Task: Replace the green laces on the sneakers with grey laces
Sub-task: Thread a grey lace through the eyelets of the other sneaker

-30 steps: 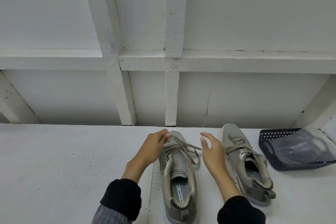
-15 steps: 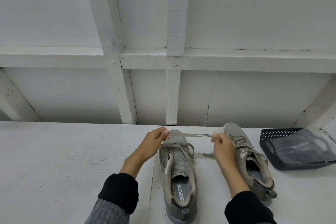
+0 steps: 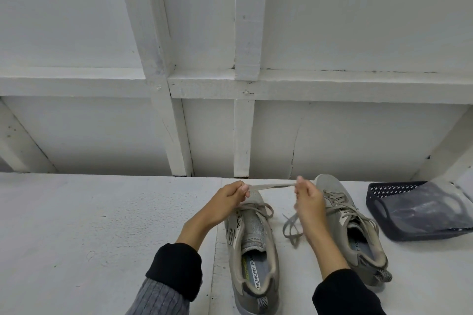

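Flat grey-beige woven lace [image 3: 271, 187] stretched taut and level between both hands above the toe of the near sneaker. Left hand [image 3: 227, 199] curled, pinching one end of the lace at thumb and fingertips; right hand [image 3: 308, 199] pinching the other end, fingers bent. Loose tail of same lace [image 3: 291, 229] drooping in a loop below right hand, down onto the desk between the two shoes.

Near grey-beige knit low-top sneaker [image 3: 252, 250] lying heel toward the camera, toe away — tongue ribbed, insole printed "MEMORY FOAM", a few lace crossings visible at the throat. Second matching grey sneaker [image 3: 355, 225] just right of it, angled, laced with slack loops. Lace colour reads grey-beige; no clear green.

White painted desk [image 3: 89, 225], rough stippled texture, seam running near the left forearm. Dark perforated plastic basket [image 3: 399, 217] at far right, tipped on its side, clear crinkled plastic bag [image 3: 435, 210] inside. White timber-framed wall [image 3: 245, 84] behind. Black cuffs over grey ribbed sleeve.
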Demonstrator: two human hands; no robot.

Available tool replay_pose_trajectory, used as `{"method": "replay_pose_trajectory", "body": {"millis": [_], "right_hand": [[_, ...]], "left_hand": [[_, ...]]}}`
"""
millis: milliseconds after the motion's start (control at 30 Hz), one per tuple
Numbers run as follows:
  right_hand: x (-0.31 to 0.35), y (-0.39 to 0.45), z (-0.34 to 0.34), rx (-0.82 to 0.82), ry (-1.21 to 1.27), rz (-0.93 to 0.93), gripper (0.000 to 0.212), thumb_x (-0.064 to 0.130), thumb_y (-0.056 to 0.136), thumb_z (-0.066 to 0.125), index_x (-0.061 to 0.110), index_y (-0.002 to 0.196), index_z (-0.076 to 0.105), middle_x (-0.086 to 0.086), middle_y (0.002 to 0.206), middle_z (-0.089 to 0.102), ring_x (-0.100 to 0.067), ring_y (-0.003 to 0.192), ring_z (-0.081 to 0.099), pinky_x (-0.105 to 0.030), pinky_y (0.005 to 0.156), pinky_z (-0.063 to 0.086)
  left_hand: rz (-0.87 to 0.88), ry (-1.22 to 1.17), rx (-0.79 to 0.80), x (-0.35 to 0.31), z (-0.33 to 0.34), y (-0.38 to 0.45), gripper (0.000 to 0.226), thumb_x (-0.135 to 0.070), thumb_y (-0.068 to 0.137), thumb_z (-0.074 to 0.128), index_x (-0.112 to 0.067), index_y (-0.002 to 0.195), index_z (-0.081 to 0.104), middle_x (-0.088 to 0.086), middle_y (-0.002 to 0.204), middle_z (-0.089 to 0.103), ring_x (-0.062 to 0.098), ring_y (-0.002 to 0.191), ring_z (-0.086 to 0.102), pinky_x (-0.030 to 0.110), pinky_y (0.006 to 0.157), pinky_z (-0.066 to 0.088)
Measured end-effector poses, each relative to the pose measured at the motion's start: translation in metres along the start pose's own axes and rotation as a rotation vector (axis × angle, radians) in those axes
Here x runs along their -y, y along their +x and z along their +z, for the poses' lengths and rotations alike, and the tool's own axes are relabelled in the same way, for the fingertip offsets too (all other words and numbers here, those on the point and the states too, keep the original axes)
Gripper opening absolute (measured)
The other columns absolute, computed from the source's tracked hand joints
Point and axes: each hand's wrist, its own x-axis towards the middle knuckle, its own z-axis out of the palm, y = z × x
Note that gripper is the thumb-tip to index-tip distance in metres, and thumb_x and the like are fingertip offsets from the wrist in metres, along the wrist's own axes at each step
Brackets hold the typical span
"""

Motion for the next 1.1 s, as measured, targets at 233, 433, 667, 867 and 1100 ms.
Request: {"method": "replay_pose_trajectory", "body": {"millis": [233,433,667,867,1100], "right_hand": [[-0.01,0.005,0.009,0.169,-0.453,-0.164,0.029,0.025,0.102,0.04,0.016,0.121,0.059,0.004,0.116,0.06,-0.014,0.114,0.05,-0.03,0.097,0.038],[0.014,-0.006,0.024,0.438,-0.097,-0.017,0.037,0.036,0.101,0.042,0.014,0.076,0.058,0.012,0.046,0.044,-0.008,0.048,0.041,-0.026,0.055,0.04],[0.044,0.007,0.015,0.301,0.001,-0.138,0.035,0.031,0.099,0.049,0.016,0.067,0.053,0.014,0.042,0.031,-0.003,0.041,0.023,-0.015,0.043,0.021],[0.068,-0.003,0.021,0.339,0.044,-0.187,0.034,0.022,0.099,0.049,0.012,0.066,0.05,0.017,0.04,0.042,0.0,0.039,0.039,-0.009,0.045,0.032],[0.093,-0.004,0.02,0.324,0.169,-0.248,0.034,0.038,0.09,0.053,0.016,0.065,0.053,0.015,0.043,0.032,-0.004,0.044,0.024,-0.014,0.047,0.024]], "left_hand": [[0.041,0.041,-0.053,-0.001,0.009,0.006,0.031,-0.033,0.104,0.04,-0.023,0.076,0.049,-0.008,0.072,0.048,0.006,0.067,0.039,0.024,0.066,0.031],[0.117,-0.048,-0.104,-0.013,0.012,0.01,0.028,-0.028,0.103,0.042,-0.024,0.078,0.054,-0.014,0.072,0.052,0.003,0.07,0.047,0.017,0.069,0.038],[-0.034,-0.005,-0.181,0.039,0.011,-0.009,0.028,-0.008,0.104,0.039,-0.015,0.109,0.065,-0.004,0.11,0.065,0.004,0.104,0.058,0.003,0.084,0.038],[0.015,0.031,-0.174,0.047,0.015,-0.021,0.019,-0.01,0.099,0.051,-0.025,0.104,0.063,-0.011,0.107,0.063,-0.015,0.101,0.051,0.001,0.083,0.034],[0.052,0.002,-0.229,0.05,0.018,-0.019,0.023,-0.015,0.095,0.06,-0.037,0.09,0.063,-0.011,0.101,0.07,0.001,0.102,0.06,0.012,0.088,0.041]]}}
